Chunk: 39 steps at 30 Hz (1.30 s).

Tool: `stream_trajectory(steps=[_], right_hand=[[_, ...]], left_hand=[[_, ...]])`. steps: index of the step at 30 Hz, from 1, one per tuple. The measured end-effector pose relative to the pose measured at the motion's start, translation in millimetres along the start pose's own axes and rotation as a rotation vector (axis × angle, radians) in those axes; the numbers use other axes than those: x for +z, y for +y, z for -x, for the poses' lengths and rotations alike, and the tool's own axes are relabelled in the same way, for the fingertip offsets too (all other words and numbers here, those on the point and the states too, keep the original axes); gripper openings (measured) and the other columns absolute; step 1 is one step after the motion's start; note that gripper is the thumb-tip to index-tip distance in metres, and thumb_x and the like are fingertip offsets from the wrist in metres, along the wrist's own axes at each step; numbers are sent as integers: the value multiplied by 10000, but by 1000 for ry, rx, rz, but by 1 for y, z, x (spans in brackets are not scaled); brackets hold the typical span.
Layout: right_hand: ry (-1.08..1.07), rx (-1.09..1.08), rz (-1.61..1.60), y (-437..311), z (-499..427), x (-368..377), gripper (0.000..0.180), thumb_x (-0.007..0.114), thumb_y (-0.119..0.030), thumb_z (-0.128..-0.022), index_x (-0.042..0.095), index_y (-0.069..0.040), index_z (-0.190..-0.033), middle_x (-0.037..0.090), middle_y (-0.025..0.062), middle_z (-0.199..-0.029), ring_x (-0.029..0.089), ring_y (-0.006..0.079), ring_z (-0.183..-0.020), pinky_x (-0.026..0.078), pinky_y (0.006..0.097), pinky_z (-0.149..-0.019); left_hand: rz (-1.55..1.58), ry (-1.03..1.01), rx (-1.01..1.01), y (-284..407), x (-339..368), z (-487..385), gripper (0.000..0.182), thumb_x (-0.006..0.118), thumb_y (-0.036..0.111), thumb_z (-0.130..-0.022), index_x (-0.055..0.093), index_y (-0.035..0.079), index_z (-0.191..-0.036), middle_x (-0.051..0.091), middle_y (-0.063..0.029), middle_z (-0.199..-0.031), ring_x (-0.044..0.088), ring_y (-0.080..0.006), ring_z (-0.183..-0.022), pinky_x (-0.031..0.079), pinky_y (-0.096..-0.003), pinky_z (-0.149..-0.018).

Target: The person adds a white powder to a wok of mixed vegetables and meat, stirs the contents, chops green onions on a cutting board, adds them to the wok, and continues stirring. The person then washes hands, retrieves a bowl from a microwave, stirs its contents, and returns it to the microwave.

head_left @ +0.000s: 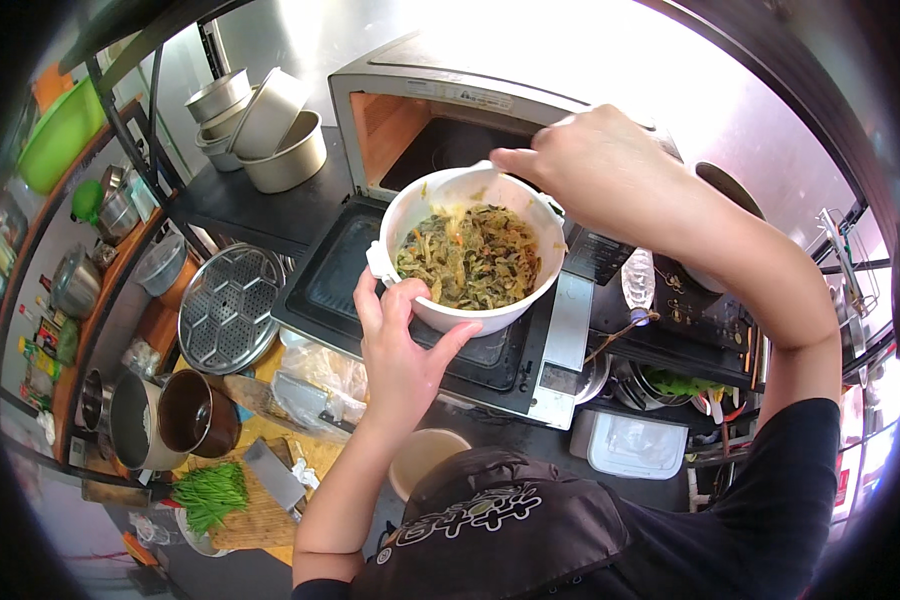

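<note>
A white plastic bowl (472, 319) with side lugs holds chopped, cooked-looking greens (480, 259). It is above the lowered door (337, 262) of a microwave oven (420, 82), whose cavity stands open behind it. My left hand (409, 337) grips the bowl's near left rim, fingers on the edge and thumb against the outer wall. My right hand (570, 146) is raised over the far right rim with its fingers curled in. A whitish, blurred utensil seems to run from it down into the greens; its handle is mostly hidden by the hand.
Round metal pans (281, 157) are stacked left of the oven. Below them stands a perforated steamer plate (231, 307). A cleaver (276, 472) and green chives (210, 495) lie on a wooden board (247, 529). A plastic bottle (637, 277) and a lidded container (637, 446) are at the right.
</note>
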State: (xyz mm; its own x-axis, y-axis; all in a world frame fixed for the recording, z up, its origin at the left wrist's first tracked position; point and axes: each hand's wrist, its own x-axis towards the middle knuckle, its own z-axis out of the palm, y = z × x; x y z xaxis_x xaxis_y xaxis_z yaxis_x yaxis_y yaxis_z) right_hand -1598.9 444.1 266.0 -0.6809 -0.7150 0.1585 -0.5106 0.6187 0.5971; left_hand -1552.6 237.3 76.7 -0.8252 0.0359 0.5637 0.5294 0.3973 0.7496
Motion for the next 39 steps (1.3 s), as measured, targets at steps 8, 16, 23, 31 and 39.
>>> stream_trajectory(steps=[8, 16, 23, 31, 39], right_hand=[[-363, -279, -196, 15, -84, 88, 194, 603, -264, -883, 744, -144, -940, 707, 107, -791, 690, 300, -802, 541, 448, -721], [-501, -262, -510, 57, -83, 67, 235, 626, -237, -880, 745, -78, -1006, 695, 98, -754, 654, 241, -717, 500, 383, -689], [-250, -254, -400, 42, -40, 5, 231, 650, -164, -869, 732, -81, -1069, 713, 130, -804, 670, 291, -713, 526, 379, -681], [-146, -313, -201, 17, -21, -29, 267, 681, -213, -838, 736, -138, -1088, 679, 127, -696, 677, 303, -678, 536, 408, -643], [-211, -441, 13, -14, -12, -44, 258, 663, -154, -800, 718, -67, -1037, 644, 97, -601, 689, 270, -615, 546, 371, -585]], left_hand=[[-12, -3, 24, -1, 1, 1, 581, 862, 193, -733, 496, 81, -1171, 316, -263, -1374, 536, -368, -1153, 488, -411, -904], [79, -16, 16, -4, 4, 0, 591, 855, 172, -734, 487, 89, -1189, 298, -265, -1395, 576, -334, -1108, 492, -405, -907], [152, -43, -42, -2, 3, -1, 596, 859, 179, -724, 492, 105, -1188, 317, -258, -1387, 493, -373, -1221, 475, -426, -947], [83, -45, 6, -3, -1, -2, 573, 862, 209, -720, 506, 103, -1156, 360, -250, -1354, 412, -406, -1301, 464, -446, -932], [109, -13, 63, -6, 0, -3, 576, 865, 219, -715, 512, 114, -1157, 353, -262, -1363, 515, -381, -1202, 476, -434, -907]])
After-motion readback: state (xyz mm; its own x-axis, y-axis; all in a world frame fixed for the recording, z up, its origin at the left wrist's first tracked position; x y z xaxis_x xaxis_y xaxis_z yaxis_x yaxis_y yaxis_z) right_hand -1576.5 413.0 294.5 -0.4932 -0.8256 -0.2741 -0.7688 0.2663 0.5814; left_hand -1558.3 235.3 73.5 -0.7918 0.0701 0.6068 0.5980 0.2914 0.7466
